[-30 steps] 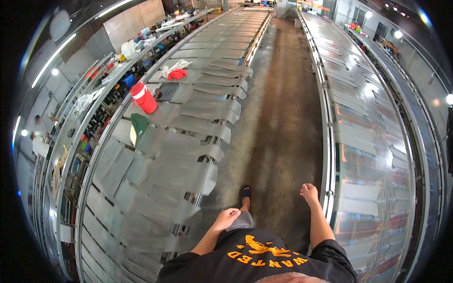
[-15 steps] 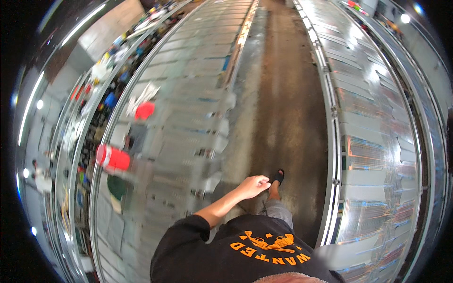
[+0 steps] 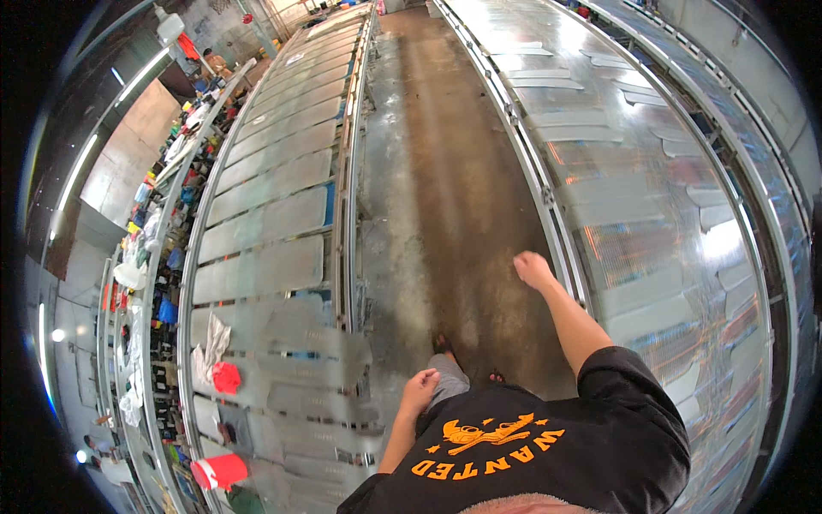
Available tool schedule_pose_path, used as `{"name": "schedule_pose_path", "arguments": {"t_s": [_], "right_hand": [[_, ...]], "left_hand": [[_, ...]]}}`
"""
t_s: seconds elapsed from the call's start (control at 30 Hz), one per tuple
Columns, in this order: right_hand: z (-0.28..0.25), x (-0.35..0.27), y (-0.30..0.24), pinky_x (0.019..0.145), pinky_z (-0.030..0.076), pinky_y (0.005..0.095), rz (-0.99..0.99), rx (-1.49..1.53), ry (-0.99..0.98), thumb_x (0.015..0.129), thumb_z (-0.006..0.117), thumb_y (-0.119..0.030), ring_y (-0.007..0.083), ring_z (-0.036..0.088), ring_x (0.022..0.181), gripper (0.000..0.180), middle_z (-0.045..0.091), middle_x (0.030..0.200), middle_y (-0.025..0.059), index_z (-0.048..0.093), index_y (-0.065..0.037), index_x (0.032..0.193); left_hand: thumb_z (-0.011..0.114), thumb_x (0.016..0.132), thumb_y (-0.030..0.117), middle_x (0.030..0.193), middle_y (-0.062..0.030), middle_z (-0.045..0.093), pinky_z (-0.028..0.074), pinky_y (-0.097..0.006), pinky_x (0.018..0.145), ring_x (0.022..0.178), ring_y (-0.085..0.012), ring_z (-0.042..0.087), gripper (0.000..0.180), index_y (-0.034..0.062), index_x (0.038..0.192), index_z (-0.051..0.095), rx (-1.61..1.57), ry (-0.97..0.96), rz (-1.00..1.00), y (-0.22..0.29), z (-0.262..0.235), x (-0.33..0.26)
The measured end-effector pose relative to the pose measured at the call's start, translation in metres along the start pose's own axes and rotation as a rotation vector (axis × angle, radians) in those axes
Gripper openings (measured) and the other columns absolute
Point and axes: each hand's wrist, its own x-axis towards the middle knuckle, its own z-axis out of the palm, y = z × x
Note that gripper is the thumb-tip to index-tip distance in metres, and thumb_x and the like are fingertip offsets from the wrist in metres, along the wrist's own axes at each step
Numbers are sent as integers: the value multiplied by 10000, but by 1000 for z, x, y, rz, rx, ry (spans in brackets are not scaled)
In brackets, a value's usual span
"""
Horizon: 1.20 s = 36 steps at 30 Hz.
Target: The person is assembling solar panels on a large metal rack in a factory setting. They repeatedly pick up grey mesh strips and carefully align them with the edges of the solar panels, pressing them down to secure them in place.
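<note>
My right hand [image 3: 533, 268] swings out ahead over the brown walkway, its fingers curled in and no object showing in them. It is nearest to the metal rail [image 3: 556, 223] of the long table on the right, apart from it. My left hand [image 3: 419, 390] hangs low at my side beside the grey shorts [image 3: 447, 377], loosely closed, with nothing visible in it. The long left table [image 3: 257, 278] carries grey flat panels in a row. On it lie a red bucket [image 3: 224, 471], a red cloth-like item [image 3: 226, 378] and a crumpled pale cloth [image 3: 214, 338].
The walkway [image 3: 445, 188] runs ahead between the two tables. Grey garment-shaped pieces [image 3: 629, 197] lie along the shiny right table. Beyond the left table is a cluttered shelf [image 3: 171, 265] of containers and cloths. People [image 3: 216, 62] are in the far left background.
I have moved forward along the walkway, so the red bucket sits lower in view. My right hand has come into view; my left hand has swung back toward my body.
</note>
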Motion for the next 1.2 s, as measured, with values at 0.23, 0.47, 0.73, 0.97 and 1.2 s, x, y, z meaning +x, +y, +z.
{"name": "schedule_pose_path", "arguments": {"t_s": [0.23, 0.47, 0.73, 0.97, 1.2], "right_hand": [[11, 155, -35, 713, 547, 387, 82, 180, -84, 1043, 553, -280, 230, 686, 730, 332, 700, 775, 95, 698, -18, 900], [70, 120, 40, 874, 548, 512, 606, 20, -35, 994, 568, -471, 421, 715, 995, 494, 753, 989, 230, 768, -21, 953], [8, 425, -16, 856, 566, 455, 427, 146, -54, 966, 659, -372, 382, 735, 953, 372, 760, 1036, 205, 746, -32, 1088], [-171, 857, -131, 974, 524, 370, -37, 508, 205, 1054, 612, -306, 233, 681, 1073, 357, 737, 1138, 139, 680, -14, 1248], [-239, 1231, -63, 994, 508, 382, 2, 323, 580, 1077, 529, -408, 293, 692, 1153, 447, 740, 1199, 187, 702, -30, 1241]], "left_hand": [[710, 1027, 303, 1047, -48, 740, 542, -281, 864, 915, -124, 668, 406, -19, 1274, 691, -191, -87, -63, 75, -44, 244], [702, 1020, 354, 1110, -106, 760, 545, -317, 902, 1000, -163, 699, 481, -25, 1314, 669, 155, -242, 279, 321, -117, 498], [678, 1020, 381, 1155, -123, 771, 542, -329, 942, 1036, -188, 714, 465, 13, 1304, 685, 359, -257, 265, 465, -115, 780], [679, 993, 498, 842, -78, 724, 529, -432, 823, 820, -228, 662, 496, 13, 918, 744, 608, -283, 22, 334, -207, 905], [665, 1010, 464, 815, -53, 699, 514, -397, 770, 777, -195, 634, 448, 25, 956, 735, 364, -249, -444, 393, -204, 979]]}}
